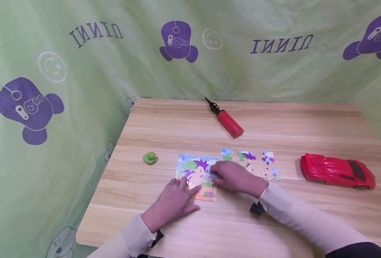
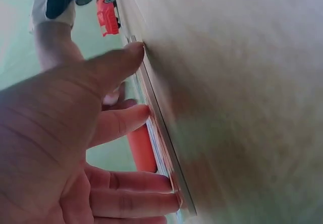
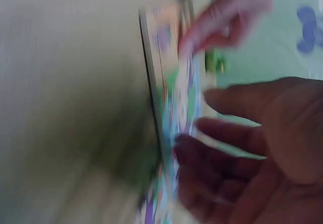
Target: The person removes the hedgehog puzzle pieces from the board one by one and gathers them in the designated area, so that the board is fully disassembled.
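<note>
A picture puzzle board, showing a purple-haired cartoon animal, lies flat on the table. My left hand rests its extended fingertips on the board's lower left part, with the thumb stretched out near the front edge. Over the board's right side is my right hand, its fingers bent and pointing down. In the right wrist view the thumb and forefinger stand apart, with no piece visible between them. Loose jigsaw pieces lie in rows to the right of the board; the right hand hides some of this area.
A green toy duck sits left of the board. Behind it lies a red hand pump with a black nozzle. At the right stands a red toy car. A green printed curtain hangs around the wooden table.
</note>
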`<move>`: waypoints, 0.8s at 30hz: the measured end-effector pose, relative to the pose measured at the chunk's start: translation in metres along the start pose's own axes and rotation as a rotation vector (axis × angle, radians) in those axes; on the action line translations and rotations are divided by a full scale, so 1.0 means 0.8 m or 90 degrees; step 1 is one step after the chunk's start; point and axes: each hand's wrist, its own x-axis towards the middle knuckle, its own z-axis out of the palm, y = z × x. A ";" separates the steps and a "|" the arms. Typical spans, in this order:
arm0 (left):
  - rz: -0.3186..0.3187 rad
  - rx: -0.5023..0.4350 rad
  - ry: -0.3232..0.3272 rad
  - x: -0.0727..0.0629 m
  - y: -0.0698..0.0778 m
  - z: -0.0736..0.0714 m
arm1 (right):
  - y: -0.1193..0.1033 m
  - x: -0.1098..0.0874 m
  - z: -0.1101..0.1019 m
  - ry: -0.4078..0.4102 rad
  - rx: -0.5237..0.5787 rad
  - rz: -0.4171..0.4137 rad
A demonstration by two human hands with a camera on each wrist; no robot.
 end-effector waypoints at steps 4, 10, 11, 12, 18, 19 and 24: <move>-0.012 -0.024 -0.014 -0.001 -0.005 0.000 | -0.020 -0.003 0.023 -0.036 -0.069 0.003; -0.040 0.015 -0.020 -0.006 -0.010 0.004 | -0.028 -0.001 0.036 -0.017 -0.071 0.029; -0.040 0.015 -0.019 -0.007 -0.010 0.005 | -0.028 0.000 0.036 -0.019 -0.059 0.032; -0.040 0.009 -0.016 -0.007 -0.010 0.005 | -0.028 0.002 0.035 -0.022 -0.046 0.037; -0.040 -0.045 -0.006 0.000 -0.014 0.004 | -0.026 0.011 0.031 -0.053 0.009 0.081; -0.040 -0.053 -0.007 0.001 -0.014 0.003 | -0.026 0.012 0.030 -0.056 0.015 0.086; -0.046 -0.067 -0.013 -0.001 -0.015 0.001 | -0.027 0.018 0.030 -0.061 0.080 0.109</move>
